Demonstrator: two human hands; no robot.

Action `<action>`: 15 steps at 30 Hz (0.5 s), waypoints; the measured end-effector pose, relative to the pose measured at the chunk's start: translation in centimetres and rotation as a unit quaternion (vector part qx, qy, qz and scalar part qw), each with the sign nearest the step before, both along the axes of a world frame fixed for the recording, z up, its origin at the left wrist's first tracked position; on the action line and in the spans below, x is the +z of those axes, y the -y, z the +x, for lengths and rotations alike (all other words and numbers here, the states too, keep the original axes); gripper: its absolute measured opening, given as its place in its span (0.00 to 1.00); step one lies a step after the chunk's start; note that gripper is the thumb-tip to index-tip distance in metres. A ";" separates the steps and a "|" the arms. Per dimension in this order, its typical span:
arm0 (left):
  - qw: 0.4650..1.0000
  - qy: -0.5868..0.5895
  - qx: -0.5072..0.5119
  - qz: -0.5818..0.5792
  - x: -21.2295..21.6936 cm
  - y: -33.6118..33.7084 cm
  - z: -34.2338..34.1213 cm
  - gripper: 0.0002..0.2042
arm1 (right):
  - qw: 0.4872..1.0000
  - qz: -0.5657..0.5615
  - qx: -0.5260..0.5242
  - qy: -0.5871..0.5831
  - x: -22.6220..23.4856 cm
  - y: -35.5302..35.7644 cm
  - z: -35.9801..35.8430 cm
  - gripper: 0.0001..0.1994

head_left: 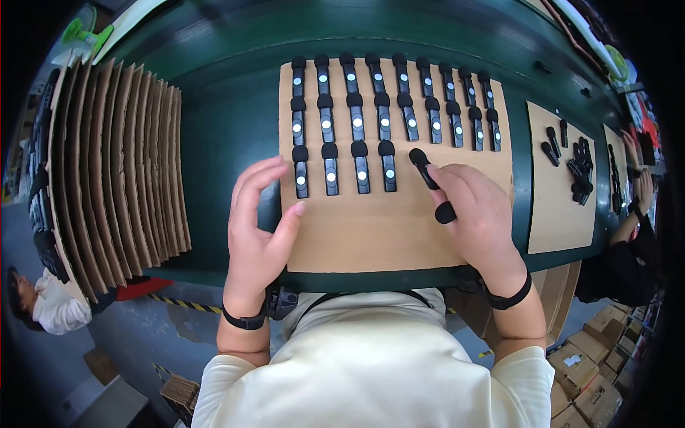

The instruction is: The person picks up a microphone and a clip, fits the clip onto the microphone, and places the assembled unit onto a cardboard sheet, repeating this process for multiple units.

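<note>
Small black clip-on microphones (358,127) with foam tips and pale round dots stand in rows on a flat cardboard sheet (371,239) in front of me. Two full rows lie at the far side; a shorter third row ends at a microphone (387,167) near the middle. My right hand (477,207) is closed on two more microphones: one (422,166) points out past the fingertips, and the foam end of another (445,212) shows below the fingers. At the sheet's left edge, my left hand (258,225) is open, fingers apart and holding nothing.
Ridged cardboard sheets (128,171) stand in a row at the left of the green table (217,107). Another cardboard sheet (560,232) at the right carries a pile of microphones (581,170). Beyond it, a co-worker's hand (644,191) reaches in; cartons (581,367) sit on the floor.
</note>
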State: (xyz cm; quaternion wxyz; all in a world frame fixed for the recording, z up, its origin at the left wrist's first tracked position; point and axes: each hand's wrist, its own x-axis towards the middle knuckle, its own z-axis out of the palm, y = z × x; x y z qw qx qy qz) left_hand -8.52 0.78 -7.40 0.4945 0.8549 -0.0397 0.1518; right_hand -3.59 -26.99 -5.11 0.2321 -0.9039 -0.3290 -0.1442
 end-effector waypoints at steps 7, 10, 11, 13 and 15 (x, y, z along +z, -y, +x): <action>0.997 -0.068 -0.003 -0.024 -1.0 -0.5 0.4 0.26 | 0.996 -0.061 -0.005 -0.063 -1.4 -0.2 -1.1 0.13; 0.997 -0.065 -0.015 -0.026 -1.3 -0.8 0.6 0.26 | 0.996 -0.055 -0.007 -0.064 -1.6 -0.2 -0.7 0.13; 0.998 -0.062 -0.018 -0.024 -1.3 -0.8 0.7 0.25 | 0.996 -0.057 -0.009 -0.063 -1.7 -0.2 -0.5 0.13; 0.998 -0.059 -0.022 -0.021 -1.3 -0.8 0.7 0.25 | 0.997 -0.052 -0.016 -0.052 -2.0 -0.4 0.0 0.14; 0.999 -0.042 -0.016 -0.009 -1.2 -0.8 0.7 0.25 | 0.997 -0.050 -0.020 -0.047 -1.8 -0.5 0.1 0.14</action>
